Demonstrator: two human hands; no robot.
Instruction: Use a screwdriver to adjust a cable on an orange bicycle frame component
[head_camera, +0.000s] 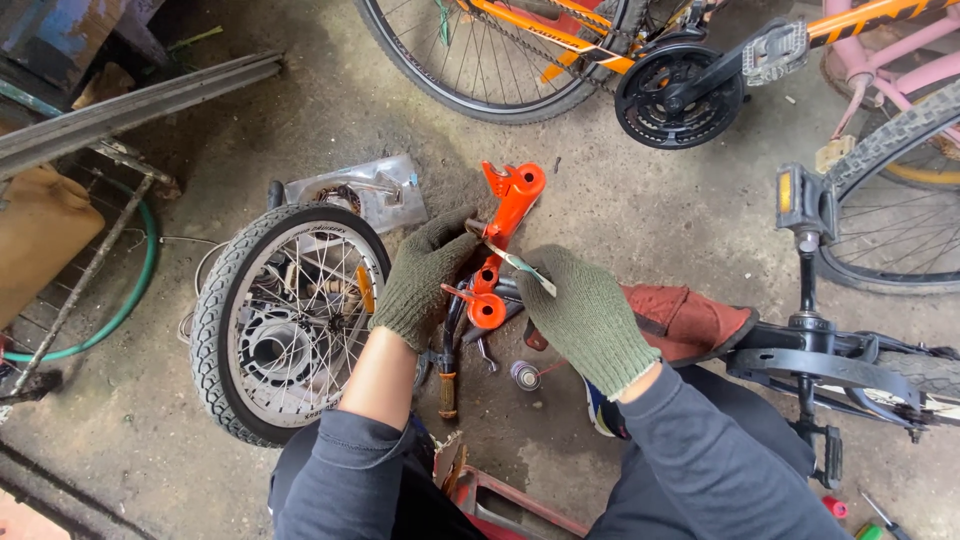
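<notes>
Seen from the head camera, looking down at a concrete floor. Left hand in a green knit glove, fingers curled together and closed on a short metal stub at the side of the orange bike fork. Right hand, gloved the same, fingers bent and pinched on the lower end of a thin metal strip. Strip slanting up and left from the right hand toward the stub at the left fingertips, crossing just in front of the fork. Fork lying on the floor between the 2 hands, wide end away from the person, round end nearer, just beside the left hand's heel.

Left of the left hand, touching distance from the wrist, a small spoked wheel with a tyre, flat on the floor. Beyond it, a clear plastic bag holding parts. Under the right hand, a worn red saddle. Below the fork, a few hand tools and a small round cap. At the far edge of the floor, an orange bicycle with black chainring; at the right edge, a pink bicycle.
</notes>
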